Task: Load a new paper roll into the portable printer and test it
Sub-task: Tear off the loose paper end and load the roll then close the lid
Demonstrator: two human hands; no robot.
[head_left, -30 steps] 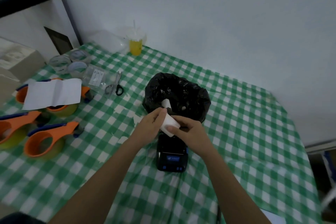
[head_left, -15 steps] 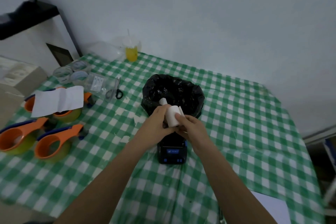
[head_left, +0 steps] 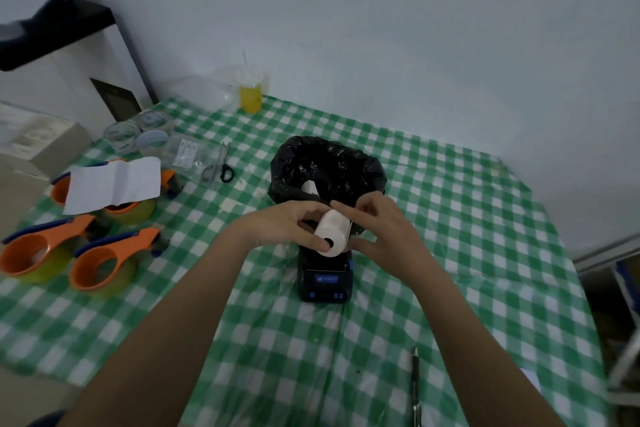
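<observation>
At the centre of the frame both hands are clamped on the paper roll [head_left: 333, 231], a smooth white cylinder with a dark hollow core facing the camera: the left hand [head_left: 289, 224] pinches its near end and side, while the right hand [head_left: 375, 229] closes on its far side, fingertips [head_left: 337, 203] on top as if feeling for the loose edge. The roll hangs just above the portable printer [head_left: 325, 279], a small black box of hard plastic with blue buttons and a blue label, which sits on the desk [head_left: 450, 218] under a glossy green-and-white checked cloth. The step looks like readying the roll before seating it; whether the paper bay stands open is hidden by the roll. Next, I judge, the free end must be found, the roll turned to feed the right way, then lowered in. Behind it, a crinkled black plastic bag [head_left: 329, 166] holds another white roll.
</observation>
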